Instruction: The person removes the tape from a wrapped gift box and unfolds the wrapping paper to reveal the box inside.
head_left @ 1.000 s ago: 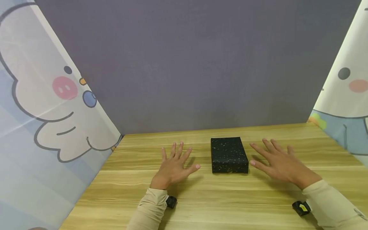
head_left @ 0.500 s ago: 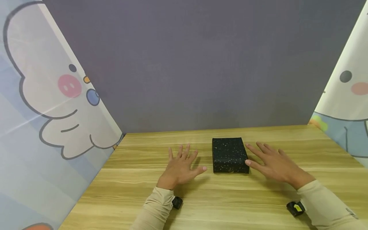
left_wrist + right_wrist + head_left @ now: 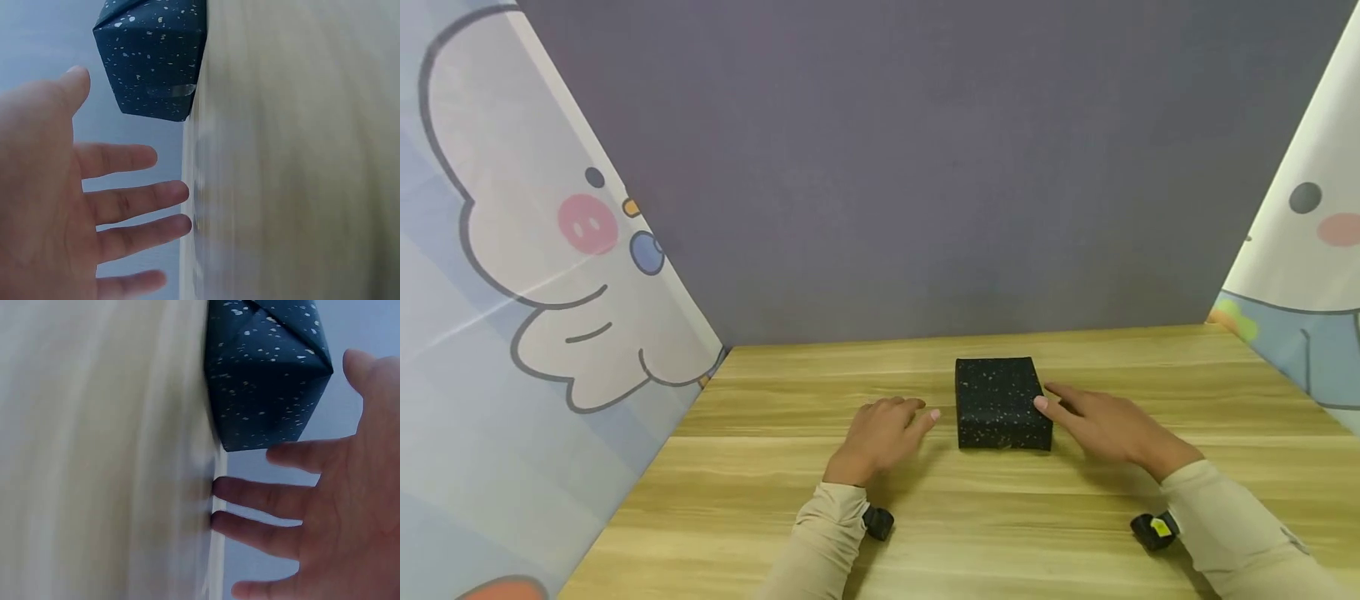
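Observation:
A black speckled box [image 3: 1000,403], wrapped like a gift, lies flat on the wooden table. Folded paper at its end shows in the left wrist view, with a strip of clear tape on the wrapped box [image 3: 153,59]. My left hand [image 3: 883,437] hovers left of the box with a gap between; its fingers are spread and nearly straight in the left wrist view. On the other side, my right hand [image 3: 1108,427] is close to the box's right side, thumb tip at its near right edge. Whether that thumb touches is unclear. Neither hand holds anything.
A grey upright panel [image 3: 925,167] closes off the back of the wooden table [image 3: 1000,533]. Cartoon-printed sheets stand at the left [image 3: 535,250] and right [image 3: 1300,250]. Each wrist carries a small black device.
Both hands have moved inward toward the box, the left to the right and the right to the left. Their fingers have tipped downward. The box stays on the same spot.

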Tool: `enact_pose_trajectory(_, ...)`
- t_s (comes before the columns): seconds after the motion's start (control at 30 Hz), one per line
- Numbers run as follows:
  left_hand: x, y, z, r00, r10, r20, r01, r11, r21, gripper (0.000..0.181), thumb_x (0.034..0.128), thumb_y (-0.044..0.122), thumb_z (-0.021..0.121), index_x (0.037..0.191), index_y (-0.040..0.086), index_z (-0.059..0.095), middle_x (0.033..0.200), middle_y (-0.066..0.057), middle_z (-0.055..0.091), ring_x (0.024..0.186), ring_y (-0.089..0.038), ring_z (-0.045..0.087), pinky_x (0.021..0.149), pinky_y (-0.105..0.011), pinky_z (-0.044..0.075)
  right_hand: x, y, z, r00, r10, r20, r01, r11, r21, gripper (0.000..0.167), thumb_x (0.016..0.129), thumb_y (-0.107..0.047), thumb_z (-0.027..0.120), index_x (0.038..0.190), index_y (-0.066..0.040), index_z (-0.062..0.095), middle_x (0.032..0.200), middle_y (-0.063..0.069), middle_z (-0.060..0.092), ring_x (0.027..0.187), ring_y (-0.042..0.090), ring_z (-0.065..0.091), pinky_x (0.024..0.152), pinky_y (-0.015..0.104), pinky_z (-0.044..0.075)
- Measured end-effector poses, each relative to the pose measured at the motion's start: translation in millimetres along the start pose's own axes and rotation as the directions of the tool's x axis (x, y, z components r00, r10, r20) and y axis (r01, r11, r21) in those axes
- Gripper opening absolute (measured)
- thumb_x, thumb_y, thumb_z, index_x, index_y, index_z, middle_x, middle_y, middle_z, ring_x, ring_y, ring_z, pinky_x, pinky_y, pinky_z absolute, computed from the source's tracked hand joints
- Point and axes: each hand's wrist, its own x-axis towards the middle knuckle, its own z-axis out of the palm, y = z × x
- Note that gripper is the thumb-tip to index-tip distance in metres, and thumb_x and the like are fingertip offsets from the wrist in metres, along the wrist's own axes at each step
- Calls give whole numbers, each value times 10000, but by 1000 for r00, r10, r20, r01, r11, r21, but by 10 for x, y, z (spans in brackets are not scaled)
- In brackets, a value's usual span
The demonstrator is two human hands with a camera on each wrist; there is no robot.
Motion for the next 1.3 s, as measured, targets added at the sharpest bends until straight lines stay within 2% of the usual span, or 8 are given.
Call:
enact_pose_trajectory(0.13,46,34,3,1000,-15,-4,14,999,-44,651,1053,603,285,1330,156,667,1281,-7,671,1167,-254,630,943,-481,508,56,-5,-19,1000,16,3,-16,999,33,796,1041,-631,283,1500,0,441,1440,255,503,1258,503,503,959,676,397)
enact_pose_trajectory(0.3,84,104,75,999,-33,-2,32,994,-107,554,1059,550,369,1290,164,693,1223,-2,692,1126,-234,638,918,-444,516,98,-41,-31,999,35,9,-36,998,55,827,1028,-652,294,1472,22,470,1413,270,523,1259,509,499,967,673,396)
enact_pose_trajectory(0.43,93,161,125,999,-48,-17,46,992,-116,509,1059,524,399,1263,176,709,1194,4,701,1097,-227,646,883,-447,527,120,-78,-7,998,60,32,-61,997,55,865,1019,-672,286,1475,45,450,1404,290,521,1238,513,513,947,673,408)
enact_pose_trajectory(0.67,125,242,146,989,-132,-70,120,980,-160,527,1051,566,372,1211,209,727,1117,45,720,968,-194,675,745,-422,541,140,-97,31,997,76,4,-76,994,73,858,1037,-642,261,1451,84,457,1386,312,523,1234,528,503,959,670,402)
enact_pose_trajectory(0.77,144,282,141,987,-150,-65,135,973,-187,551,1045,590,357,1211,218,728,1074,61,724,965,-200,672,746,-443,533,140,-98,40,997,74,-12,-73,994,86,840,1043,-627,271,1438,87,474,1375,309,535,1233,523,507,967,666,402)
enact_pose_trajectory(1.03,235,384,119,983,-182,29,182,937,-296,619,1039,622,315,1295,194,681,1140,30,713,1044,-219,667,853,-453,523,122,-27,46,996,93,-16,-90,984,154,819,1046,-614,302,1414,91,496,1358,306,546,1224,517,514,967,653,413)
enact_pose_trajectory(1.3,229,510,161,985,-172,15,168,939,-301,719,1039,629,294,1373,84,625,1213,-50,703,1053,-244,681,845,-470,545,112,-82,80,995,92,-28,-85,978,190,797,1050,-595,330,1382,103,525,1324,306,571,1198,501,542,947,638,438)
